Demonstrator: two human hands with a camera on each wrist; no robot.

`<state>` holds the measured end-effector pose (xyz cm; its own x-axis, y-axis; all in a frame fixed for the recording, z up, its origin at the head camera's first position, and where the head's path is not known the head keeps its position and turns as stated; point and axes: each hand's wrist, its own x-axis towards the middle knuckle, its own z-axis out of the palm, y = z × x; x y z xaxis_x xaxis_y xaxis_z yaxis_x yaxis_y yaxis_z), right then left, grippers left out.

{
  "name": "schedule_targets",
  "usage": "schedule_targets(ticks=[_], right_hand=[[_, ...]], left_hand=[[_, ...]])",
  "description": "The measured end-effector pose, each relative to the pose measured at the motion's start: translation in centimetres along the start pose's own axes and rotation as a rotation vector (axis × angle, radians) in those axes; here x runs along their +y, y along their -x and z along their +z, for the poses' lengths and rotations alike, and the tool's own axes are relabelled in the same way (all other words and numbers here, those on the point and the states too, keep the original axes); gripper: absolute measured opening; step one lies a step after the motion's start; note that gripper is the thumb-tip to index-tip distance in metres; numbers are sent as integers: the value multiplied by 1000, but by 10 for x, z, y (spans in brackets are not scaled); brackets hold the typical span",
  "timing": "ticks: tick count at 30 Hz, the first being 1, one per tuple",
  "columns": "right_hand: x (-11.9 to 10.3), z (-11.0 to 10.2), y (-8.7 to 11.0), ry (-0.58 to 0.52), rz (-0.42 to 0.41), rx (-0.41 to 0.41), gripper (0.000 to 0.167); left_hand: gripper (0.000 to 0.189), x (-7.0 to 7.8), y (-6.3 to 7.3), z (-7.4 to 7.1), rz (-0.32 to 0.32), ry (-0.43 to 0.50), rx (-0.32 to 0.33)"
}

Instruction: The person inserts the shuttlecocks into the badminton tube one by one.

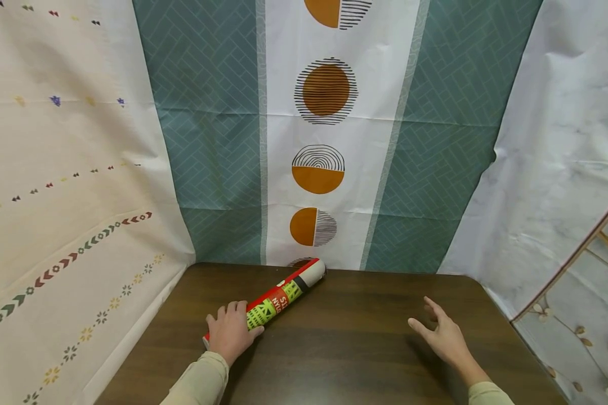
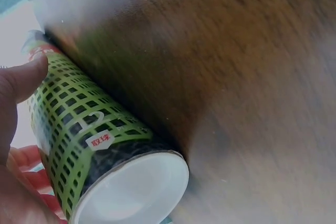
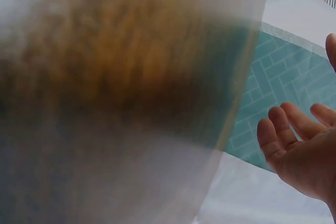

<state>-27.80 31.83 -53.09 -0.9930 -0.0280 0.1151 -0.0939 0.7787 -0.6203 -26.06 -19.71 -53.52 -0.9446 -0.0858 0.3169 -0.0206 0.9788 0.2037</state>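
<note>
A shuttlecock tube [image 1: 284, 298], printed green, red and black, lies slantwise on the dark wooden table. My left hand [image 1: 229, 333] grips its near end, with the thumb on one side and the fingers round the other. Up close in the left wrist view, the tube [image 2: 86, 114] shows a lattice print and a round white end [image 2: 134, 190]; whether that end is capped I cannot tell. Over the right part of the table, my right hand [image 1: 446, 340] is held with its fingers loosely spread, holding nothing.
The wooden table [image 1: 344, 349] has rounded far corners. Behind it hangs a green and white cloth [image 1: 218, 169] with orange circles. A patterned cream cloth [image 1: 81, 225] borders the left side, and a white floral cloth [image 1: 552, 214] the right.
</note>
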Motion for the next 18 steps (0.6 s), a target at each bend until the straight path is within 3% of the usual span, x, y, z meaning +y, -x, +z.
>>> schedule_targets(ticks=[18], right_hand=[[-1,3,1,-18,19,-18,92]], left_hand=[[70,-2,0,0,-14,23,11]])
